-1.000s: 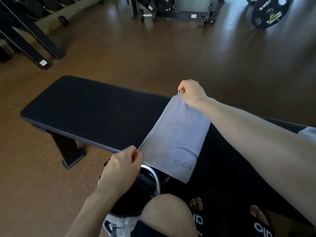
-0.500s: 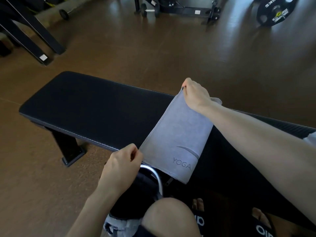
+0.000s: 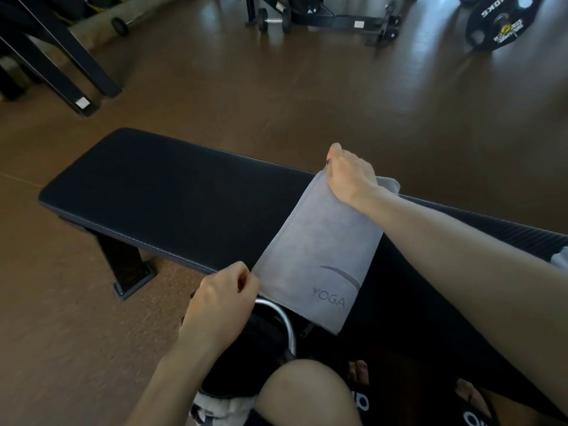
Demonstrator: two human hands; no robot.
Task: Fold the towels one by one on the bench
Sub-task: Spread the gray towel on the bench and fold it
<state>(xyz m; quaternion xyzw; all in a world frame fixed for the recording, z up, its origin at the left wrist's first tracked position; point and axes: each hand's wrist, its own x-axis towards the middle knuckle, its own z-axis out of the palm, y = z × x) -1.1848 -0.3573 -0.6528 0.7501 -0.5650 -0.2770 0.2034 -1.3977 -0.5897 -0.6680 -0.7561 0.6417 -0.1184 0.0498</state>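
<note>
Grey, with the word YOGA printed near its lower right corner, the towel [image 3: 316, 250] lies stretched across the black padded bench [image 3: 172, 198], from the far edge to past the near edge, where its lower end hangs over. The left hand [image 3: 219, 305] pinches the towel's near left corner just off the bench's near edge, thumb and fingers curled onto the cloth. The right hand [image 3: 350, 173] grips the far left corner at the bench's far edge, fingers curled over the hem, and a fold of cloth shows just behind the wrist. Beneath the hanging end a curved metal bar [image 3: 284, 324] shows. A bare knee [image 3: 304, 395] sits at the bottom. On the brown floor [image 3: 276, 96] beyond lie a dumbbell [image 3: 273, 21] and a weight plate [image 3: 499, 24].
</note>
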